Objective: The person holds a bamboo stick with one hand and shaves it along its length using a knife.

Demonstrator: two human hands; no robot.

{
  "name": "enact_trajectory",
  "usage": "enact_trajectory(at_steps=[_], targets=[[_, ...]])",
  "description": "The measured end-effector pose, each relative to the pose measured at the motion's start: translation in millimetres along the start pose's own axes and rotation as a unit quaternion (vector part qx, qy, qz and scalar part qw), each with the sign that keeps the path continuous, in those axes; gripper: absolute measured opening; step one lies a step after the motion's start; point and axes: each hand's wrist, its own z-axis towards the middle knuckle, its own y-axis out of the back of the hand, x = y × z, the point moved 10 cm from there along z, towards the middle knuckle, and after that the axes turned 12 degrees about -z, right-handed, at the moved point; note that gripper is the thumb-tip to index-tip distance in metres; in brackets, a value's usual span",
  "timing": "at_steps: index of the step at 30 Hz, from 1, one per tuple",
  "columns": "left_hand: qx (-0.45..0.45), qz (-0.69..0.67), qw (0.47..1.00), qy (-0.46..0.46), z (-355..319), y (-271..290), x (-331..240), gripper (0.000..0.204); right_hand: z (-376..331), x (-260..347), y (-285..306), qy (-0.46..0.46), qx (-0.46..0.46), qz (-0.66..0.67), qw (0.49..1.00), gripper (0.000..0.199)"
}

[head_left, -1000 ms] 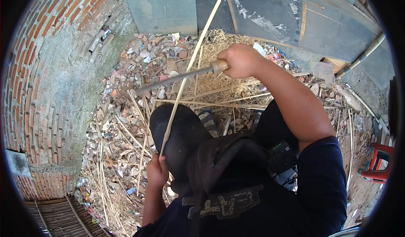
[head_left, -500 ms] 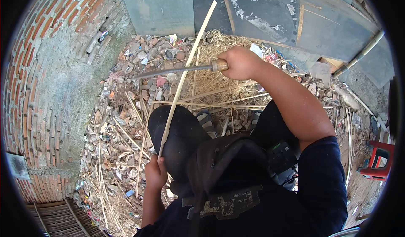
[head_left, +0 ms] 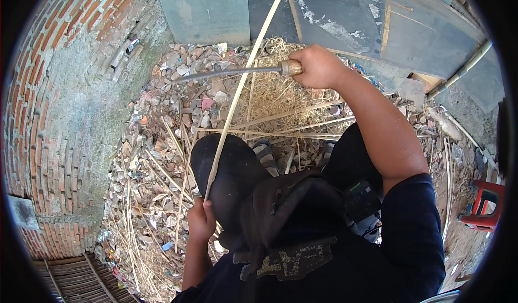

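Note:
My right hand (head_left: pixel 318 66) is raised out in front and grips the wooden handle of a long-bladed knife (head_left: pixel 232 72), whose dark blade points left. My left hand (head_left: pixel 200 219) sits low by my left knee and holds the lower end of a long pale bamboo strip (head_left: pixel 243 84). The strip runs up and to the right, passing just under or against the blade; I cannot tell if they touch. My knees in dark trousers and a dark bag fill the lower middle.
A curved brick wall (head_left: pixel 59 119) stands on the left. Rubble, stones and loose bamboo strips (head_left: pixel 162 141) cover the ground, with a heap of straw (head_left: pixel 275 87) ahead. Grey painted boards (head_left: pixel 345 17) lie beyond. A red stool (head_left: pixel 485 206) is at the right edge.
My right hand has lifted the knife higher, so the blade now crosses the strip nearer its upper part. My left hand has kept hold of the strip's lower end.

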Motion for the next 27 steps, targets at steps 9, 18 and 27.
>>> enact_trajectory(at_steps=[9, 18, 27], targets=[[0.002, 0.004, 1.000, 0.010, 1.2, 0.5, -6.6, 0.028, -7.5, -3.4, -0.8, -0.046, 0.019, 0.024, 0.998, 0.020], [-0.003, 0.013, 1.000, -0.003, -1.0, -0.5, -1.2, 0.040, -9.1, 48.2, -6.3, 0.077, 0.028, -0.038, 0.996, 0.017], [-0.007, 0.000, 1.000, -0.016, -0.3, 0.9, -5.2, 0.043, -1.9, 24.1, -15.0, 0.015, 0.060, 0.018, 0.998, 0.023]])
